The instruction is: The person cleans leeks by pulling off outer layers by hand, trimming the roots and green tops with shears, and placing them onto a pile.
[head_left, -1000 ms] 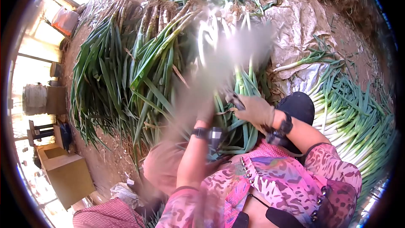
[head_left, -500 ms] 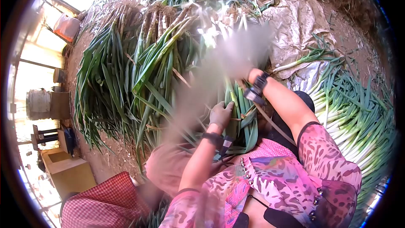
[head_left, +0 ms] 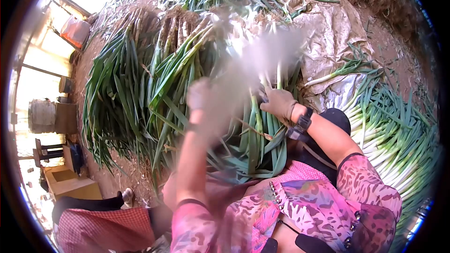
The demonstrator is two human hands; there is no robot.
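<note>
Root-on green onions [head_left: 124,79] lie across the left of the frame; beside them the left hand [head_left: 198,94], motion-blurred, its grip impossible to tell, has just come off the middle stalks [head_left: 259,124], leaving them to one hand. At centre, the right hand [head_left: 280,104] has dropped back from the white shafts, fingers bent, their closure unclear, with the middle stalks just left of the fingertips; trimmed green onions [head_left: 391,133] fan out at right

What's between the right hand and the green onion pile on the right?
In the head view, a black wristband, then a dark-covered knee, between the right hand and that pile.
</note>
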